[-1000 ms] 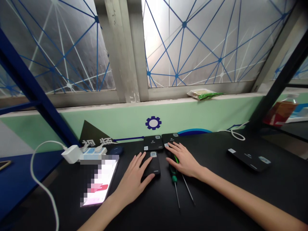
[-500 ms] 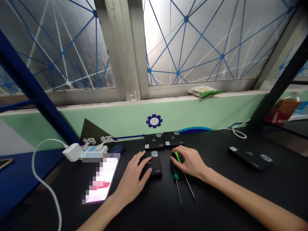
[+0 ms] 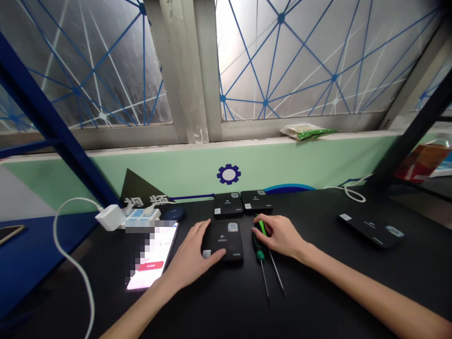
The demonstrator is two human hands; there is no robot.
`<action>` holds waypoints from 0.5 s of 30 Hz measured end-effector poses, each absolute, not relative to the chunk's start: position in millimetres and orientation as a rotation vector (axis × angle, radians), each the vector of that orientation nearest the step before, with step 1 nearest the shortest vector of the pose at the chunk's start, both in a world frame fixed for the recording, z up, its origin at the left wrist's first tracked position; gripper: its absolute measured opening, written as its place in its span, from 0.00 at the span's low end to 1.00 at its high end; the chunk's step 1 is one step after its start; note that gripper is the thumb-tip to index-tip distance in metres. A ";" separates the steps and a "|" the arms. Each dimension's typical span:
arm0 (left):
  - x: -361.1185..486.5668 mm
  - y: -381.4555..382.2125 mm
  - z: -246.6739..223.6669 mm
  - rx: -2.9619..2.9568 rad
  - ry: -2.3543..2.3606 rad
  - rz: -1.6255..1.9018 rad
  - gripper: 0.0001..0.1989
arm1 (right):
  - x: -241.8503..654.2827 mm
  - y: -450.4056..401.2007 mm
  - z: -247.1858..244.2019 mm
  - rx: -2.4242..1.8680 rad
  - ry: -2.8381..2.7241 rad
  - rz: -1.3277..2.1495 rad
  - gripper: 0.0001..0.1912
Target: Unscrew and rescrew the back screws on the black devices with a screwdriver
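My left hand [image 3: 192,256] lies along the left side of a black box [image 3: 226,240], its thumb over the lower edge and its fingers beside the box. My right hand [image 3: 282,235] is closed round the handle of a green and black screwdriver [image 3: 262,226], whose shaft points toward me. A second screwdriver [image 3: 260,254] with a green collar lies just left of it, close under my fingertips. Two more black boxes [image 3: 228,205] [image 3: 257,201] stand side by side behind, near the wall.
A lit phone [image 3: 155,259] lies left of my left hand, near a power strip [image 3: 141,216] with a white charger [image 3: 110,217] and a dark blue mouse [image 3: 174,214]. Another black box [image 3: 370,230] lies at the right. A green packet [image 3: 307,132] rests on the sill.
My left hand's fingers have moved off the top of the box to its left side, uncovering its label. My right hand stays at the screwdrivers. The view has shifted slightly.
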State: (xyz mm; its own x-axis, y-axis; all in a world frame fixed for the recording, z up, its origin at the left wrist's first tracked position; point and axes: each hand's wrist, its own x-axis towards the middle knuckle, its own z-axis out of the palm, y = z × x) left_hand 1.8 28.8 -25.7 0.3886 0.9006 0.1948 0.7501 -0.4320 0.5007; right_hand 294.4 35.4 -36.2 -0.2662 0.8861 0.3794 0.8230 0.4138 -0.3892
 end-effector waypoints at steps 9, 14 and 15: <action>-3.5 32.4 -10.7 2.360 1.298 0.558 0.28 | 298.5 34.1 -35.9 -1.361 -2.145 0.157 0.11; -9.5 33.6 -12.7 2.315 1.385 0.429 0.39 | 297.9 32.7 -36.5 -1.280 -2.158 0.162 0.14; -10.2 34.0 -13.1 2.309 1.390 0.420 0.40 | 297.6 32.5 -36.9 -1.277 -2.165 0.159 0.14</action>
